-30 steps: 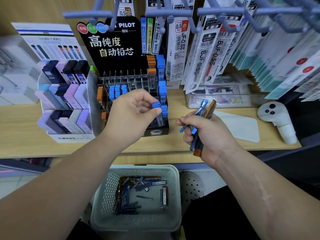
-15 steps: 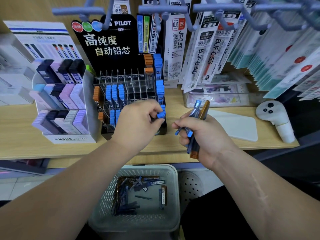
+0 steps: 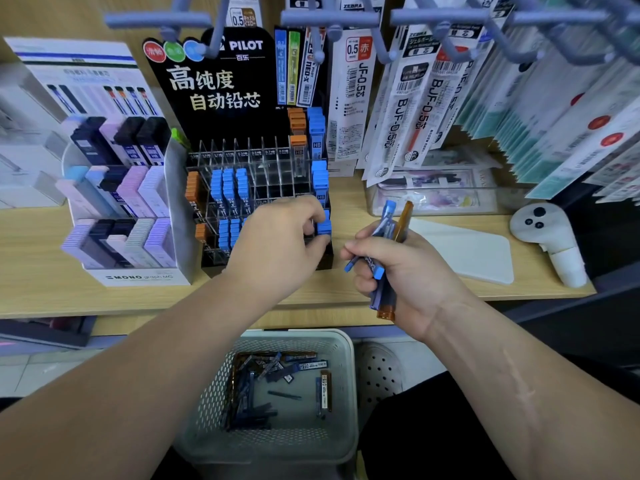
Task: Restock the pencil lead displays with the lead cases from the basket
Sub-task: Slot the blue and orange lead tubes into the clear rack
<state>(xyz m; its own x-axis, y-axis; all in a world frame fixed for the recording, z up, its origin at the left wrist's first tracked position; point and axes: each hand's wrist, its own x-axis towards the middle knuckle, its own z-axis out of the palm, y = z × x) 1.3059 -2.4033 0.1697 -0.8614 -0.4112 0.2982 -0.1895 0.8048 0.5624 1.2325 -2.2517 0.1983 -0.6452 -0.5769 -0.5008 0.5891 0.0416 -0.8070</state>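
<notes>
Blue-capped case (image 3: 324, 226) upright, pinched in your left hand (image 3: 277, 244) | rack (image 3: 263, 161) slot directly beneath, centre frame | your right hand (image 3: 408, 271) grips spare cases (image 3: 384, 292), just right.

Left hand (image 3: 277, 247) is pinching a slim blue-capped lead case (image 3: 324, 227), which is standing in a near right slot of the black Pilot display rack with clear plastic dividers (image 3: 239, 123). Rows of blue-capped cases (image 3: 228, 188) are filling slots left of that grip. Right hand (image 3: 412, 275), just right of it, is gripping a bundle of slim blue and orange translucent lead cases (image 3: 403, 221), ends protruding above and below the fist. Below both grips, a pale perforated plastic basket (image 3: 298, 336) is holding loose dark lead cases (image 3: 270, 382).
</notes>
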